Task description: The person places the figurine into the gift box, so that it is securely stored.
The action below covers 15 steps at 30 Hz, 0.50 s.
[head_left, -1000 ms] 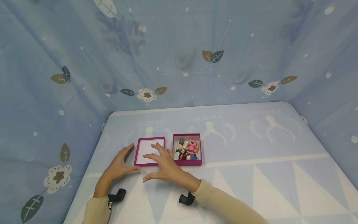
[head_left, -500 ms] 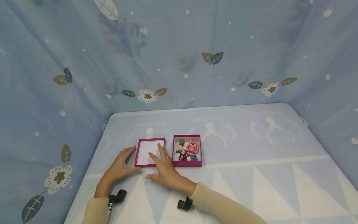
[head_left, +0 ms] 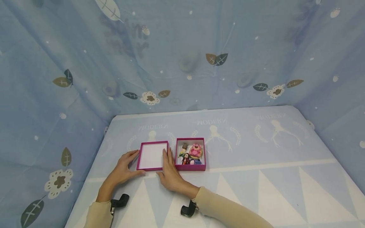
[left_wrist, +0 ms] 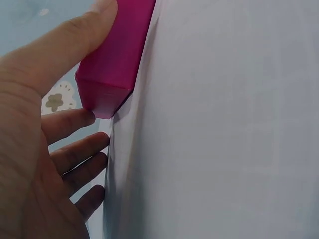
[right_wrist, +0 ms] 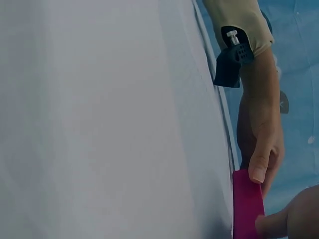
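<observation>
A shallow square box lid [head_left: 152,156], magenta outside and white inside, lies hollow side up on the table. My left hand [head_left: 122,169] holds its near left corner, thumb [left_wrist: 99,15] on the magenta front wall and fingers at the left side. Along the lid's right edge lies my right hand [head_left: 171,177], fingers straight, in the narrow gap beside a matching magenta box [head_left: 190,167]. In the right wrist view its thumb [right_wrist: 274,224] reaches the lid's front wall. Inside the box sit a pink bear figure [head_left: 195,151], a dark-haired figure [head_left: 186,159] and other small toys.
A patterned cloth covers the table [head_left: 256,183], and blue curtains [head_left: 182,63] hang behind and at both sides. Black camera mounts [head_left: 121,201] sit on both wrists, close over the cloth.
My right hand has come down and right from over the lid to its right edge, its spread fingers drawing together. The left hand stays at the left corner; lid and box have not visibly moved.
</observation>
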Available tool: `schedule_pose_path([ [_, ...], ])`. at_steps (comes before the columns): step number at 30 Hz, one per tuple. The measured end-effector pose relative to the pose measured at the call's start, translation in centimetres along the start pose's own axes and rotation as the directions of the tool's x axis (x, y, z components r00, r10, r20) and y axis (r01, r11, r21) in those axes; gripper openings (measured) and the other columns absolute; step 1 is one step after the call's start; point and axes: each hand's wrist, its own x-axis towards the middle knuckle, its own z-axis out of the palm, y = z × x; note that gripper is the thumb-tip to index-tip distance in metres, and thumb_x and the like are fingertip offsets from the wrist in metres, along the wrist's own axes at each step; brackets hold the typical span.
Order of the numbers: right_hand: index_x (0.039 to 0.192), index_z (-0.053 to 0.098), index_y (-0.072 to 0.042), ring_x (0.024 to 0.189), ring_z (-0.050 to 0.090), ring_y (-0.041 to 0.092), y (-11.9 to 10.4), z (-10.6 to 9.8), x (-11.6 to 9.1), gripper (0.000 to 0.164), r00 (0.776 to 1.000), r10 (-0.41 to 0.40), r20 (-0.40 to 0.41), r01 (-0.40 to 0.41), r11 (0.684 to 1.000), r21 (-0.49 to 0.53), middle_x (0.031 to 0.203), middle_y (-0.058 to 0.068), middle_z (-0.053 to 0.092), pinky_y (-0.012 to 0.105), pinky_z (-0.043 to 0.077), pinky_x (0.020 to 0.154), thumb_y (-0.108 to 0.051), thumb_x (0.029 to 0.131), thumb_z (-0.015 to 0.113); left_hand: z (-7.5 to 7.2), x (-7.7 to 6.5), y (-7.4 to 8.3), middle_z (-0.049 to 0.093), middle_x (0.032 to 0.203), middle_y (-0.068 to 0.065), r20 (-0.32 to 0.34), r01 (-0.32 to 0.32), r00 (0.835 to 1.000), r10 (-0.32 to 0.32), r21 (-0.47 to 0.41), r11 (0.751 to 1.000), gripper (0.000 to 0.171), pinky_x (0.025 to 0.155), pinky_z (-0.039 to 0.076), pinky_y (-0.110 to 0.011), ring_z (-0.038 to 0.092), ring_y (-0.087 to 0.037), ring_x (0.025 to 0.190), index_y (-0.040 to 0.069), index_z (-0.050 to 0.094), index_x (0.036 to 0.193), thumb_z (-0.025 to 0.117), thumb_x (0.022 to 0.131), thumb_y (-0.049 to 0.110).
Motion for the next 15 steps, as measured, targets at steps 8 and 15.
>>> schedule_pose_path([
  [8,0.148,0.003,0.018,0.149,0.004,0.042,-0.02,0.13,-0.04,0.078,1.000,0.026,-0.018,-0.026,1.000,-0.011,0.157,0.037,-0.001,0.050,0.021,0.120,-0.007,0.096,0.055,0.04,0.00,-0.09,0.049,0.141,-0.024,0.000,0.019,1.000,-0.019,0.003,1.000,0.098,0.102,0.036,-0.070,0.042,-0.045,0.129,0.002,0.044,0.146,0.088,0.067,0.042],
  [15,0.149,0.005,0.017,0.149,0.007,0.042,-0.02,0.25,0.07,0.075,0.999,0.039,-0.002,-0.039,0.999,-0.013,0.158,0.034,0.005,0.052,0.018,0.121,-0.007,0.097,0.053,0.17,-0.07,0.01,0.051,0.142,-0.024,0.005,0.047,0.999,-0.047,-0.015,0.999,0.096,0.104,0.036,-0.069,0.042,-0.045,0.130,0.003,0.046,0.145,0.087,0.068,0.042],
])
